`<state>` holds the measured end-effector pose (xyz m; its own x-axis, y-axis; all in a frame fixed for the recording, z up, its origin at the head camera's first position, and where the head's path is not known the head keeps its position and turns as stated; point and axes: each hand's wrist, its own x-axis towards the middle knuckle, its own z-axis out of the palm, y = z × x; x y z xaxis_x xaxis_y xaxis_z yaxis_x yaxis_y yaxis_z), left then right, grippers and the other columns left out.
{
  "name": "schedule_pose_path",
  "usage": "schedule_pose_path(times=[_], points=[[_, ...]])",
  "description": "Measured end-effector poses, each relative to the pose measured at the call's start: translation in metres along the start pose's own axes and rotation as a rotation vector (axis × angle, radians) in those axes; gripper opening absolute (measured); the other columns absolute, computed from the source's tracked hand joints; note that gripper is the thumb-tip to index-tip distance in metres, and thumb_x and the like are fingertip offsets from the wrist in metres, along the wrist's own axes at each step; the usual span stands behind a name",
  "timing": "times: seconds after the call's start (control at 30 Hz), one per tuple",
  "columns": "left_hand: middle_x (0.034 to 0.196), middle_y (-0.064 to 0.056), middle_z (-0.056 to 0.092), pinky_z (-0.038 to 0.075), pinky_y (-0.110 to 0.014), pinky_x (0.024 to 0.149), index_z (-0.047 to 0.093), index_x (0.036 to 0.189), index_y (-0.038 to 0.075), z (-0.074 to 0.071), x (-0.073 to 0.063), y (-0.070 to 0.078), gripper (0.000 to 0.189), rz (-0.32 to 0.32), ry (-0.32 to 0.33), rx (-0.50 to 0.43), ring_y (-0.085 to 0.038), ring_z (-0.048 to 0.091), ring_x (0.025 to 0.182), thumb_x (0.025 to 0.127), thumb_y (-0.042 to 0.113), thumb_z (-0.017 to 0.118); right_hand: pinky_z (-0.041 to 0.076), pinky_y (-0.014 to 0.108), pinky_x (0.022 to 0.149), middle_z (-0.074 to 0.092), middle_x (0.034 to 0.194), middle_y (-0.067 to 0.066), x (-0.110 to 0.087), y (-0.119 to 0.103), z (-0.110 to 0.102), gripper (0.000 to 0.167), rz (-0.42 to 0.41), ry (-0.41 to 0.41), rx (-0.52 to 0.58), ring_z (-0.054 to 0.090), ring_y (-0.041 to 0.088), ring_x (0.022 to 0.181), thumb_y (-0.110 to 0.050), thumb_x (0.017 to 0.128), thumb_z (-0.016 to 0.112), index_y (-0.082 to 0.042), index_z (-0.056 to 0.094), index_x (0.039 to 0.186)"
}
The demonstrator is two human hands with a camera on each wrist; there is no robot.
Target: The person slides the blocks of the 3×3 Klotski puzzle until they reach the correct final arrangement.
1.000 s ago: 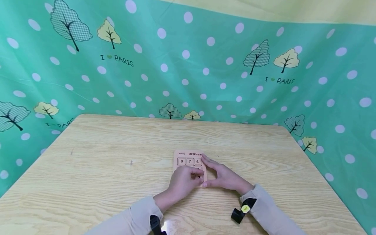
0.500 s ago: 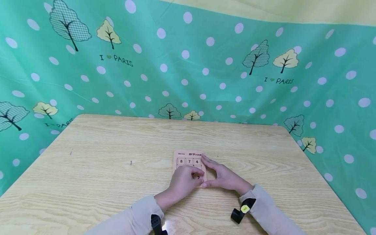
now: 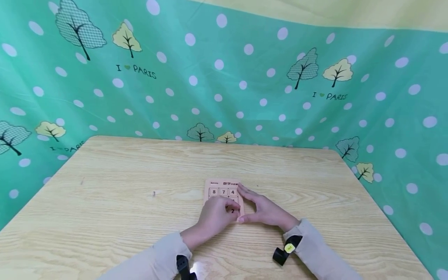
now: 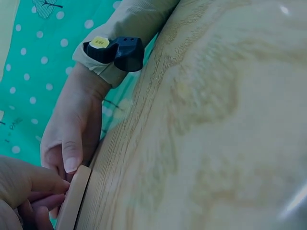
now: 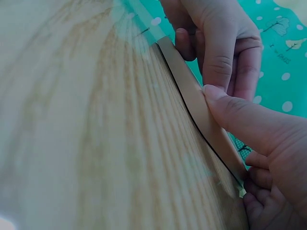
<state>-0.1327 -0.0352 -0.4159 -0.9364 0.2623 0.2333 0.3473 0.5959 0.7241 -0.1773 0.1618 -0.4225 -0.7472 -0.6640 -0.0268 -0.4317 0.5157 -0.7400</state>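
Note:
A pink number sliding puzzle (image 3: 212,182) lies flat on the wooden table in the head view. Its top row reads 8, 7, 4, and a 2 shows lower at the right. My left hand (image 3: 215,214) reaches over it with bent fingers touching the tiles at the lower right; it covers most of the lower rows. Along the right edge my right hand (image 3: 267,210) holds the board, thumb at the near corner and fingers farther up. The right wrist view shows that thumb (image 5: 216,93) on the board's side edge (image 5: 192,93).
The pale wooden table (image 3: 122,167) spreads around the puzzle. Behind it hangs a green dotted cloth (image 3: 224,77) with printed trees. A black wrist strap with a camera (image 3: 285,251) sits on the right sleeve, another on the left (image 3: 183,268).
The whole head view has shifted slightly leftward. Both hands keep nearly the same place on the puzzle, and no clear tile movement shows.

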Motion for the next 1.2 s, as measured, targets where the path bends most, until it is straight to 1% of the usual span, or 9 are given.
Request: schedule_pose_path(times=[0.3,0.53,0.7,0.77,0.9,1.0,1.1,1.17,1.2], points=[[0.093,0.001,0.073,0.050,-0.025,0.070,0.076,0.088,0.014,-0.008,-0.003,-0.006,0.014,-0.001,0.010,0.040,-0.011,0.065,0.082,0.074,0.011,0.074,0.014,0.046,0.113,0.011,0.158,0.001,0.000,-0.001,0.000,0.092,0.005,-0.009,0.003,0.011,0.025,0.143,-0.043,0.078,0.074,-0.011,0.024,0.149],[0.091,-0.001,0.073,0.040,-0.018,0.046,0.075,0.088,0.012,-0.014,-0.007,-0.012,0.015,-0.010,0.014,0.035,0.000,0.052,0.056,0.073,0.010,0.074,0.014,0.047,0.113,0.010,0.158,0.002,0.000,-0.003,0.000,0.091,0.002,-0.011,-0.005,0.010,0.026,0.143,-0.042,0.078,0.074,-0.010,0.024,0.148],[0.093,-0.005,0.073,0.036,-0.020,0.040,0.075,0.089,0.011,-0.016,-0.008,-0.013,0.017,-0.010,0.008,0.029,-0.001,0.044,0.045,0.073,0.010,0.073,0.014,0.047,0.113,0.010,0.158,0.001,0.000,-0.002,0.000,0.092,0.015,-0.005,-0.001,0.011,0.026,0.143,-0.042,0.077,0.074,-0.012,0.025,0.149],[0.094,-0.004,0.073,0.041,-0.020,0.047,0.075,0.090,0.012,-0.017,-0.007,-0.014,0.017,-0.001,-0.002,0.028,-0.002,0.049,0.050,0.073,0.010,0.073,0.015,0.048,0.113,0.010,0.158,0.001,0.000,-0.001,0.001,0.092,0.020,-0.001,-0.001,0.011,0.026,0.143,-0.042,0.077,0.075,-0.012,0.025,0.148],[0.095,-0.001,0.073,0.050,-0.025,0.072,0.075,0.093,0.012,-0.021,-0.005,-0.021,0.019,0.014,-0.024,-0.040,-0.005,0.063,0.078,0.074,0.013,0.075,0.015,0.047,0.113,0.010,0.158,0.000,0.001,0.000,0.001,0.092,0.018,-0.005,-0.009,0.011,0.025,0.143,-0.042,0.077,0.074,-0.012,0.024,0.149],[0.089,-0.003,0.073,0.049,-0.023,0.059,0.074,0.096,0.011,-0.027,-0.001,-0.028,0.020,0.002,-0.028,-0.147,-0.005,0.060,0.063,0.076,0.013,0.075,0.014,0.046,0.113,0.009,0.157,0.001,0.001,-0.001,0.000,0.093,0.016,-0.009,-0.016,0.011,0.025,0.143,-0.042,0.077,0.074,-0.012,0.024,0.149],[0.079,-0.010,0.069,0.034,-0.018,0.038,0.072,0.101,0.008,-0.032,0.003,-0.034,0.024,-0.010,-0.038,-0.221,-0.002,0.038,0.040,0.077,0.010,0.074,0.014,0.047,0.113,0.010,0.157,0.002,0.001,-0.002,0.000,0.093,0.016,-0.005,-0.012,0.011,0.027,0.143,-0.042,0.077,0.075,-0.011,0.024,0.149],[0.080,-0.011,0.069,0.028,-0.017,0.035,0.071,0.105,0.008,-0.034,0.006,-0.036,0.027,-0.013,-0.054,-0.241,-0.001,0.029,0.036,0.078,0.010,0.073,0.014,0.047,0.113,0.010,0.157,0.003,0.001,-0.002,0.000,0.094,0.020,-0.004,-0.008,0.011,0.027,0.143,-0.042,0.076,0.075,-0.012,0.024,0.149],[0.088,-0.011,0.070,0.029,-0.017,0.036,0.071,0.106,0.008,-0.034,0.007,-0.037,0.028,-0.010,-0.059,-0.239,0.000,0.028,0.036,0.078,0.011,0.074,0.014,0.047,0.113,0.010,0.158,0.002,0.001,-0.002,0.000,0.094,0.022,-0.005,-0.005,0.011,0.026,0.143,-0.042,0.077,0.075,-0.012,0.024,0.149]])
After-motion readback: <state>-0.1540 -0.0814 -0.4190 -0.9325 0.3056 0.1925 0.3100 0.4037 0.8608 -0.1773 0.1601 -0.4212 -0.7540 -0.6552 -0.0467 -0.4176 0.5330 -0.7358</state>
